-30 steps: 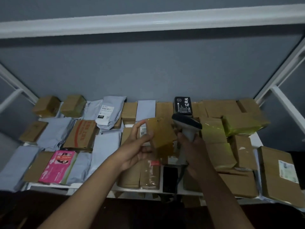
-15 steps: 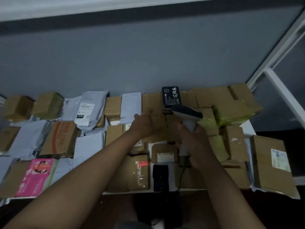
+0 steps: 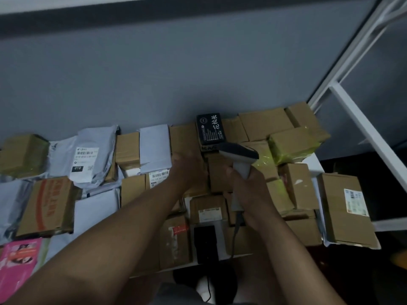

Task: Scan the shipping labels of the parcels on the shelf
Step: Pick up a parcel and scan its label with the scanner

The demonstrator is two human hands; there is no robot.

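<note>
Many parcels cover the white shelf [image 3: 313, 159]: brown boxes, grey mailer bags and a black box with white characters [image 3: 209, 127] at the back. My left hand [image 3: 187, 167] reaches into the middle back row and grips a small brown box [image 3: 185, 142] there, its fingers mostly hidden behind the hand. My right hand [image 3: 251, 188] holds the grey handle of a barcode scanner [image 3: 239, 151]. The scanner head points left and down over the boxes beside my left hand. Its cable [image 3: 236, 227] hangs toward the shelf's front edge.
A grey mailer with a printed label [image 3: 84, 159] lies back left, a pink parcel [image 3: 17, 258] front left. A large brown parcel with a label [image 3: 345, 208] sits at the right end. A black device [image 3: 206, 243] stands at the front edge. White shelf posts [image 3: 352, 119] rise on the right.
My left hand, which held a small brown box up in front of the scanner, has carried it forward and down into the back row. The scanner hand stayed beside it.
</note>
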